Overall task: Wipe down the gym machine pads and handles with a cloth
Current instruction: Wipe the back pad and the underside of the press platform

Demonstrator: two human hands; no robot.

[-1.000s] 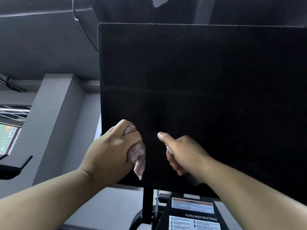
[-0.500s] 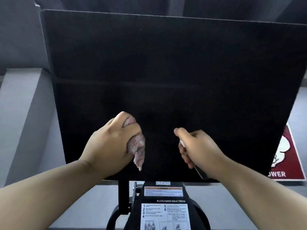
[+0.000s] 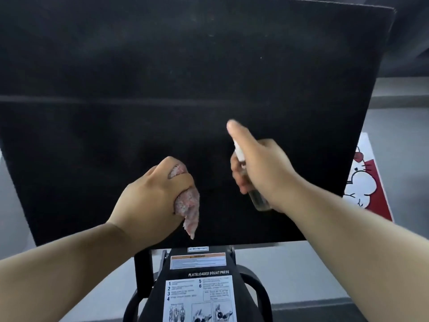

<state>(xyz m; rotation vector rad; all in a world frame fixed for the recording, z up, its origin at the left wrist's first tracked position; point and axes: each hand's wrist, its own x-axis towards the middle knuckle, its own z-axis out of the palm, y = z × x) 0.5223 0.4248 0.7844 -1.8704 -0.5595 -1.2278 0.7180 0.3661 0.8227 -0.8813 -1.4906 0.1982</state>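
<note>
A large black pad point(image 3: 162, 77) of the squat press machine fills most of the view. My left hand point(image 3: 153, 198) grips a bunched pink patterned cloth point(image 3: 189, 208) in front of the pad's lower middle, with a tail of the cloth hanging down. My right hand point(image 3: 260, 168) holds a small clear spray bottle point(image 3: 256, 197) to the right of the cloth, with the index finger raised over its white top, which points at the pad.
Below the pad stands the machine's black frame point(image 3: 142, 273) with a white instruction label point(image 3: 199, 296) reading PLATELOADED SQUAT PRESS. A red and white poster point(image 3: 366, 184) hangs on the grey wall at the right.
The view has swung right, so the pad's right edge and the poster show. My right hand rose and its index finger lifted above the bottle top. The left hand keeps its grip.
</note>
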